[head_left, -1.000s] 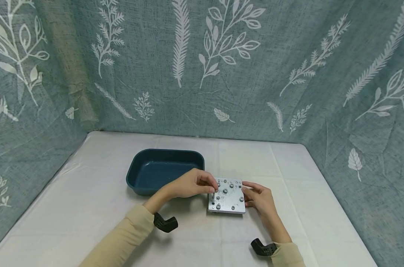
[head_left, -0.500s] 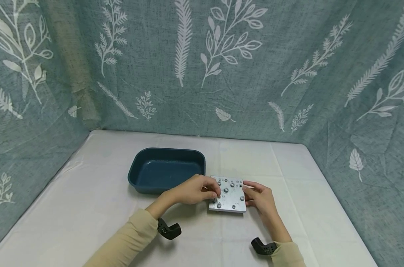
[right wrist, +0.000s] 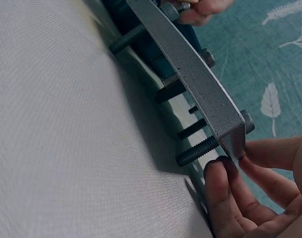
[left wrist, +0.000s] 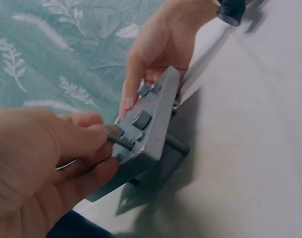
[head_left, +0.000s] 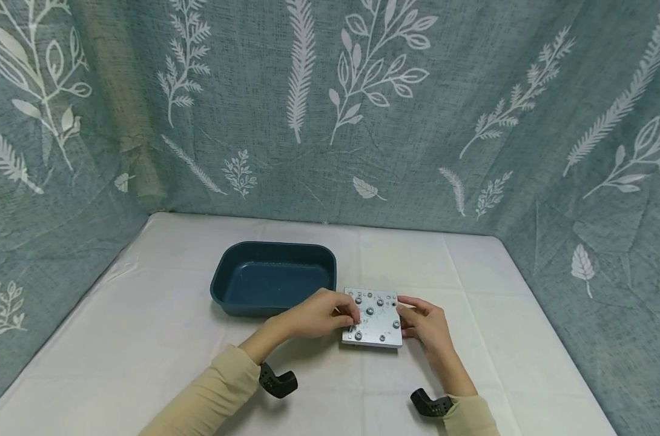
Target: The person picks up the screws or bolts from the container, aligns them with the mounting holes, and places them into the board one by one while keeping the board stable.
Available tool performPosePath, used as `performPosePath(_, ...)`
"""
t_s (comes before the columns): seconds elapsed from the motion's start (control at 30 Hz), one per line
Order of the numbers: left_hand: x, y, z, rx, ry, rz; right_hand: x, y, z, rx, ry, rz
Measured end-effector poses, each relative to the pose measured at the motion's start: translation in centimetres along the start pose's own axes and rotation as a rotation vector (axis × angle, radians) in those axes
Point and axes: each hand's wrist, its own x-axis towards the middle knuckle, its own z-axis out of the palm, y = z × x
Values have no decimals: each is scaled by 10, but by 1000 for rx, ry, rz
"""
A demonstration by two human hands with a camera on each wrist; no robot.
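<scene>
A square silver metal plate (head_left: 378,324) carries several socket-head bolts, whose threaded shanks stick out below it. My left hand (head_left: 319,313) is at the plate's left side, pinching a thin metal screw (left wrist: 120,141) between thumb and fingers. In the left wrist view the screw's lower end meets the plate's face beside a larger bolt head (left wrist: 142,120); whether its thread is engaged cannot be told. My right hand (head_left: 427,326) grips the plate's right edge. In the right wrist view its thumb and fingers lie at the plate's corner, near a bolt shank (right wrist: 198,151).
A dark blue rectangular tray (head_left: 218,297) stands behind and left of the plate, close to my left hand. White cloth (head_left: 471,339) covers the table. A teal leaf-patterned curtain (head_left: 286,194) bounds the back and sides.
My left hand has moved down and slightly right, bringing the screw from upright above the plate's left side down close to its surface. The right hand keeps its grip on the plate.
</scene>
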Motion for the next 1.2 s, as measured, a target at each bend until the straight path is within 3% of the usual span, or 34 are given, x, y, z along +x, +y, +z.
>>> performPosePath(0.37, 0, 8, 5, 168, 93, 25, -1, -1, 0, -3, 6, 4)
performPosePath(0.5, 0, 7, 9, 156, 136, 10, 0, -1, 0, -1, 8, 3)
performPosePath(0.83, -4, 0, 15, 46, 128, 8, 1, 2, -2, -18, 14, 4)
performPosePath(1.07, -13, 1, 8, 19, 116, 21, 0, 1, -2, -22, 13, 10)
performPosePath(1.2, -26, 3, -2, 64, 178, 13, 0, -3, -2, -34, 9, 4)
